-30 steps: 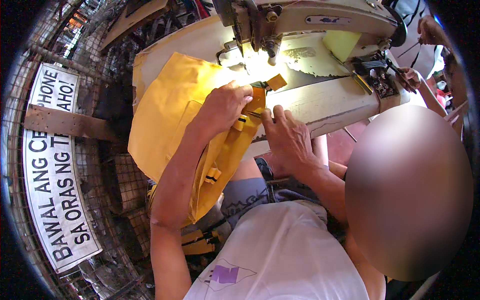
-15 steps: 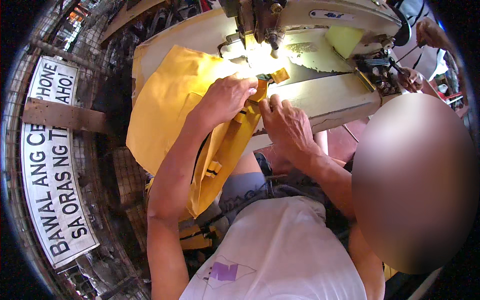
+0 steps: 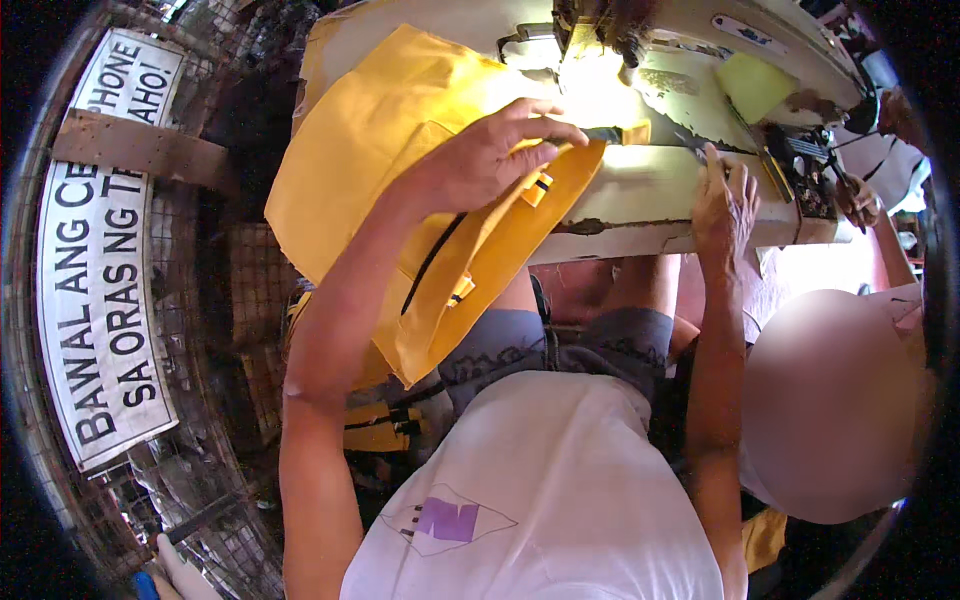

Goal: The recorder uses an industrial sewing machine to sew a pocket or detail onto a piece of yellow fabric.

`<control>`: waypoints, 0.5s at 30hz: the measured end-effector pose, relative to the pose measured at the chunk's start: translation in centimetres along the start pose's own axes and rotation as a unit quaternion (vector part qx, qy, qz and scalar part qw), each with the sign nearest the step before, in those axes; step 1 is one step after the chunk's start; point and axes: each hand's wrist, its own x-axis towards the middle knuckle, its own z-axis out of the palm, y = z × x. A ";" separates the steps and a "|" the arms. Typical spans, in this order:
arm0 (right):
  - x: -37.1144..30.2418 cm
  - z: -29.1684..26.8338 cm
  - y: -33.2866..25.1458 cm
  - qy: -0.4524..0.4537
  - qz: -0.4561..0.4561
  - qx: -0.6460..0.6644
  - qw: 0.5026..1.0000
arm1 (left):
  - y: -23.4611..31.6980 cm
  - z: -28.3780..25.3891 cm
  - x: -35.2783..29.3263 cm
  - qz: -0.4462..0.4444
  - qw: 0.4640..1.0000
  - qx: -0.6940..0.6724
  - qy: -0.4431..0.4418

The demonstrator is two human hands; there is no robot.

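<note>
A large yellow fabric piece (image 3: 350, 150) with black trim and small yellow-and-black tabs lies partly on the sewing machine bed. Its lower part hangs over the front edge toward my lap. My left hand (image 3: 490, 155) holds it near its upper right edge, thumb and fingers curled at the cloth. Apart from the fabric, my right hand (image 3: 727, 205) is farther right at the machine bed (image 3: 660, 190), fingers stretched forward and nothing clearly seen in them. A dark strip with a yellow end (image 3: 636, 132) lies beside the lit needle area of the sewing machine (image 3: 590, 50).
A yellow-green pad (image 3: 755, 85) is on the machine at the right, near small tools in a tray (image 3: 800, 150). Another person's hand (image 3: 858, 200) works beyond it. At the left, a wire mesh wall carries a white sign (image 3: 110, 300) and a wooden slat (image 3: 140, 150).
My right hand has left the fabric and moved right across the machine bed. My left hand remains at the fabric. The whole view has shifted, and the person at the right appears lower.
</note>
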 end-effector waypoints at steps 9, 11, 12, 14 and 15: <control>2.2 -1.8 -5.7 0.001 -0.070 0.265 0.962 | 0.6 -1.0 -17.6 -0.262 0.846 -0.076 0.458; 2.9 -2.2 -7.3 -0.025 -0.135 0.294 0.946 | 0.1 0.7 -23.0 -0.343 0.762 -0.107 0.539; 3.1 -2.1 -7.9 -0.041 -0.147 0.318 0.936 | -0.1 2.1 -25.2 -0.356 0.732 -0.133 0.565; 3.2 -1.3 -8.8 -0.105 -0.181 0.332 0.920 | 0.3 6.4 -28.1 -0.544 0.723 0.005 0.426; 3.2 -0.7 -9.2 -0.131 -0.177 0.361 0.906 | 0.4 8.1 -28.7 -0.514 0.785 -0.050 0.343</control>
